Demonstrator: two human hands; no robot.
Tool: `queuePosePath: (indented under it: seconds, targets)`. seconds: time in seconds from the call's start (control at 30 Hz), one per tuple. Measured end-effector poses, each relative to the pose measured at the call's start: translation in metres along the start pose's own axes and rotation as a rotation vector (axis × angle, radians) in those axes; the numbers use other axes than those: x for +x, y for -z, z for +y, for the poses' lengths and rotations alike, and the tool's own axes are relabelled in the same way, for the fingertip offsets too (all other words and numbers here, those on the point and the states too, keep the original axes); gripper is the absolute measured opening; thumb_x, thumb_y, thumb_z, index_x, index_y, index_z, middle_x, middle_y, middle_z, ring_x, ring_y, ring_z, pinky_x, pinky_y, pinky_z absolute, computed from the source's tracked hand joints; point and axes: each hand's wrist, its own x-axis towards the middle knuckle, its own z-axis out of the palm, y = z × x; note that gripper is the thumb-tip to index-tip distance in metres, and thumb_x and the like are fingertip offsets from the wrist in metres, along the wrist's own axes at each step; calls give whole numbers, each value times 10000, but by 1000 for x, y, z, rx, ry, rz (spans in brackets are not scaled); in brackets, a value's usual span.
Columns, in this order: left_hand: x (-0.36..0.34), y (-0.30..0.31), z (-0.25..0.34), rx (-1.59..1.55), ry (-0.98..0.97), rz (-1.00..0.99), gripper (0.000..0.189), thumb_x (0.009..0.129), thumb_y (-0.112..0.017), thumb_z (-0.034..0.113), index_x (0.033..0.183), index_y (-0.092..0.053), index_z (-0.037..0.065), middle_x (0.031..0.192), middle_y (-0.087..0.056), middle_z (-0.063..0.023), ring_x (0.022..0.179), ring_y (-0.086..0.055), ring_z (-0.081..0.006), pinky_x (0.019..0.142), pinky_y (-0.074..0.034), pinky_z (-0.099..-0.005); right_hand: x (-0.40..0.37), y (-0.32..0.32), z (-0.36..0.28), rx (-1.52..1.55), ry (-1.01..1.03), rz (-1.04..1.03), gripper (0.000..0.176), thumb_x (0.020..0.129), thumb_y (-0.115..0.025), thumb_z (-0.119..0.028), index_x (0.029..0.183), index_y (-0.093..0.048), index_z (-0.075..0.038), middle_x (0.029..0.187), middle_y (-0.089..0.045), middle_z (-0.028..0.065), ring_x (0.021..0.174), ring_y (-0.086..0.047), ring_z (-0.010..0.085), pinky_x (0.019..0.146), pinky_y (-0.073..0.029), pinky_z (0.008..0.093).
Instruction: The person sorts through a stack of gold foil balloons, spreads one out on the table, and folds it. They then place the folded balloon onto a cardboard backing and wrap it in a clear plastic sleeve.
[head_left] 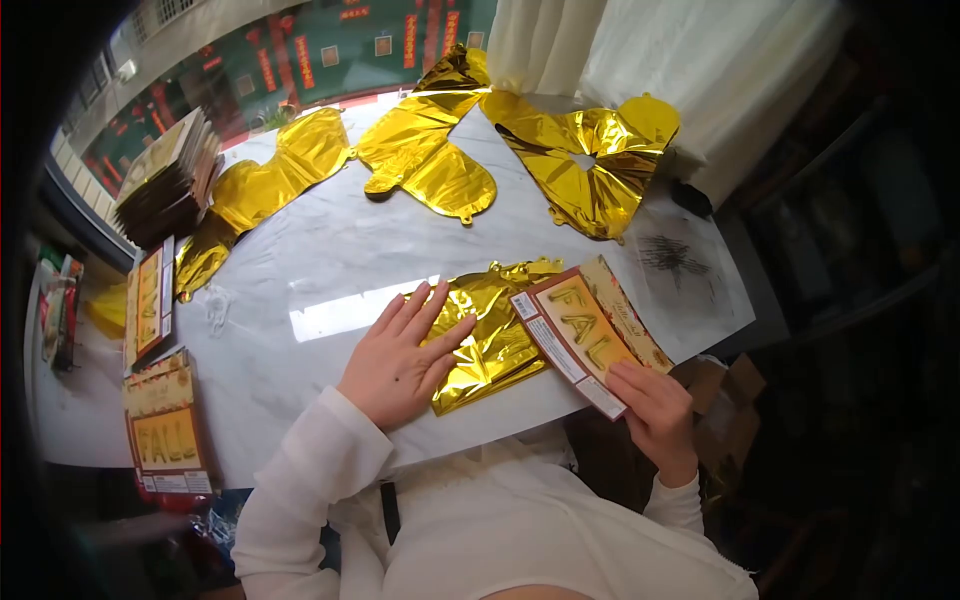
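Observation:
My left hand (400,355) lies flat with fingers spread, its fingertips on a folded stack of gold foil balloons (490,345) near the table's front edge. Between the thumb and fingers of my right hand (655,410) is a printed cardboard package (580,325) with gold "FALL" lettering, tilted at the stack's right side and overlapping it. Beyond the hands, flat foil letter balloons are spread out: one at the left (275,175), an L-shaped balloon (430,160) in the middle, and an A-shaped balloon (610,160) at the right.
On the left edge lie two more "FALL" packages (168,440); behind them rises a stack of cardboard packages (170,175). A clear plastic sheet with dark thin pieces (675,258) is at the right. A cardboard box (730,400) stands below the table's right side. White curtains (700,70) hang behind.

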Motion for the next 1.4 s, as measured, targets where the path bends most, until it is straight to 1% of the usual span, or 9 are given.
queuePosePath:
  seconds: [0.2, 0.3, 0.4, 0.5, 0.7, 0.9, 1.13, 1.2, 1.4]
  targets:
    - [0, -1, -1, 28, -16, 4, 492, 1081, -478, 342, 1557, -522, 228, 1676, -365, -180, 1570, -297, -378, 1287, -231, -487, 40, 4, -40, 15, 89, 555, 334, 810, -737, 12, 1142, -773, -1, 1116, -774, 163, 1062, -760, 346, 888, -609, 398]
    - [0, -8, -10, 57, -52, -1, 469, 1070, -506, 337, 1513, -561, 189, 1623, -439, -176, 1546, -332, -389, 1272, -265, -496, 75, -26, -79, 282, 248, 367, 301, 834, -774, -53, 1133, -783, -18, 1193, -749, 173, 1094, -741, 385, 890, -616, 408]
    - [10, -53, -32, -1502, 105, 46, 486, 1075, -534, 264, 1534, -475, 114, 1539, -530, -147, 1429, -500, -345, 1193, -427, -481, 87, -78, -102, 383, 285, 195, 403, 853, -809, -180, 1232, -755, -53, 1267, -722, 150, 1173, -702, 369, 913, -601, 414]
    - [17, -30, -16, -2242, 362, 88, 484, 1114, -471, 244, 1571, -401, 103, 1520, -539, -147, 1396, -538, -315, 1151, -485, -465, 87, -92, -96, 449, 188, 37, 516, 880, -802, -301, 1337, -705, -83, 1382, -658, 142, 1308, -608, 357, 1014, -533, 448]
    - [10, -40, -26, -2369, 358, 6, 554, 1148, -368, 368, 1633, -299, 109, 1626, -423, -133, 1474, -448, -296, 1228, -384, -459, 86, -91, -72, 286, 38, 45, 610, 921, -761, -405, 1436, -638, -103, 1547, -518, 150, 1431, -472, 352, 1181, -347, 527]
    - [12, -8, -6, -480, 57, 4, 604, 973, -699, 357, 1482, -555, 66, 1559, -506, -159, 1459, -462, -313, 1199, -381, -458, 73, -94, -51, 255, -18, 15, 600, 913, -772, -415, 1411, -648, -106, 1472, -582, 117, 1413, -494, 343, 1197, -333, 560]
    - [-14, -14, -37, -740, 133, 33, 425, 1001, -602, 167, 1398, -613, 15, 1444, -583, -180, 1336, -563, -317, 1108, -453, -427, 68, -99, -44, 277, -78, 77, 569, 892, -793, -414, 1351, -679, -100, 1400, -621, 103, 1409, -505, 324, 1216, -337, 561]
    - [-16, -16, -44, -1394, 355, 96, 430, 1011, -515, 81, 1428, -585, 1, 1382, -616, -158, 1281, -592, -285, 1090, -467, -390, 67, -100, -45, 287, -96, 81, 564, 893, -793, -417, 1345, -681, -98, 1395, -622, 105, 1408, -506, 323, 1218, -335, 560]
    - [3, 17, -21, -1402, 424, 438, 852, 901, -422, -47, 1697, -148, 82, 1585, -470, -205, 1420, -515, -301, 1178, -401, -403, 67, -99, -45, 292, -88, 87, 544, 901, -786, -419, 1318, -687, -85, 1365, -624, 119, 1407, -503, 336, 1209, -344, 554]
